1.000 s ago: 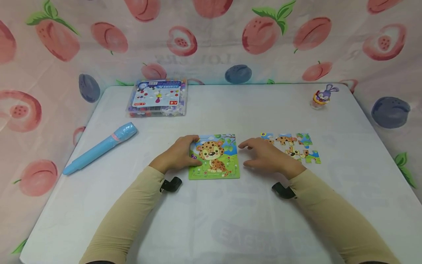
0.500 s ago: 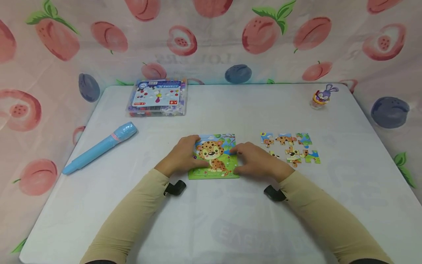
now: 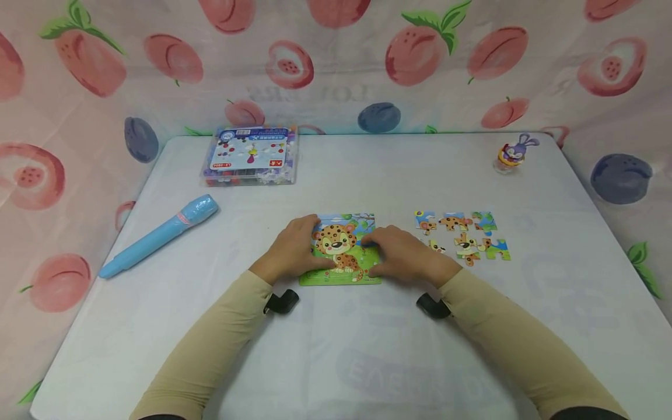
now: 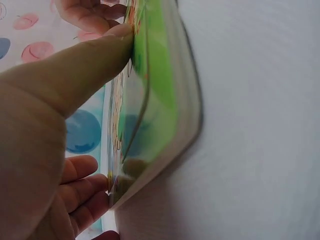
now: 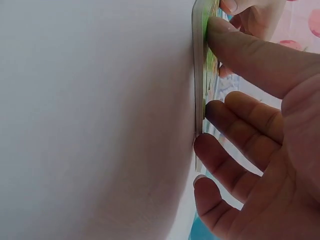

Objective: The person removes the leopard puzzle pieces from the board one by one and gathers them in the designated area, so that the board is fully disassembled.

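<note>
A square jigsaw puzzle (image 3: 338, 248) with a cartoon leopard on green grass lies flat on the white table. My left hand (image 3: 289, 248) holds its left edge; in the left wrist view the thumb (image 4: 95, 60) lies on the printed face and fingertips meet the side. From the right, my right hand (image 3: 406, 254) holds the opposite edge. Its thumb (image 5: 250, 55) rests on the face in the right wrist view, and curled fingers (image 5: 220, 155) touch the side. Several loose jigsaw pieces (image 3: 455, 221) lie right of the puzzle, some partly hidden behind the right hand.
A clear plastic box (image 3: 252, 157) with a printed label stands at the back left. Left of the hands lies a long light-blue wrapped object (image 3: 163, 236). The purple rabbit figurine (image 3: 511, 154) stands at the back right. Fruit-patterned cloth (image 3: 336, 58) hangs behind the table.
My right hand has moved left from beside the puzzle onto its right edge. The left hand has shifted slightly right, its thumb further over the picture. The puzzle stays nearly in place.
</note>
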Available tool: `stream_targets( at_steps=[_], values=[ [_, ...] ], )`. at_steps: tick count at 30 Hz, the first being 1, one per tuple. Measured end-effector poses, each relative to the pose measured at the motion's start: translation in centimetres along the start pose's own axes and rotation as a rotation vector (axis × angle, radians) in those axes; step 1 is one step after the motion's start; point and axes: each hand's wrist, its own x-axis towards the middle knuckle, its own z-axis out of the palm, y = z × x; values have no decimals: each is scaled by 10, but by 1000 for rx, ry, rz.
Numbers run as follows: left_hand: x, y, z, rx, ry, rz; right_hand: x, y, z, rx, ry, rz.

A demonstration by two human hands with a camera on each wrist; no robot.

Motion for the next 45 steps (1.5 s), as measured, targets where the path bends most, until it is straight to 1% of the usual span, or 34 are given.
stream_targets(
  at_steps=[7,11,16,23,27,35,39,45],
  values=[
    [-1,2,-2,2,-9,-8,1,-2,0,8,-2,-5],
    [-1,3,-3,-1,-4,-4,1,-6,-1,-11,-4,-8],
    [-1,4,-3,-4,-4,-8,2,-10,-1,-35,-26,3],
    [-1,4,-4,2,-11,-20,3,-14,-1,23,-47,31],
    [-1,5,-4,4,-14,-21,3,-14,-1,25,-48,15],
    [1,7,-4,20,-21,-24,2,-15,-1,-9,-56,-10],
    [0,7,-4,19,-24,-29,2,-15,0,-8,-43,-19],
    [0,7,-4,18,-30,-34,-1,-8,-4,43,2,-5]
  ],
)
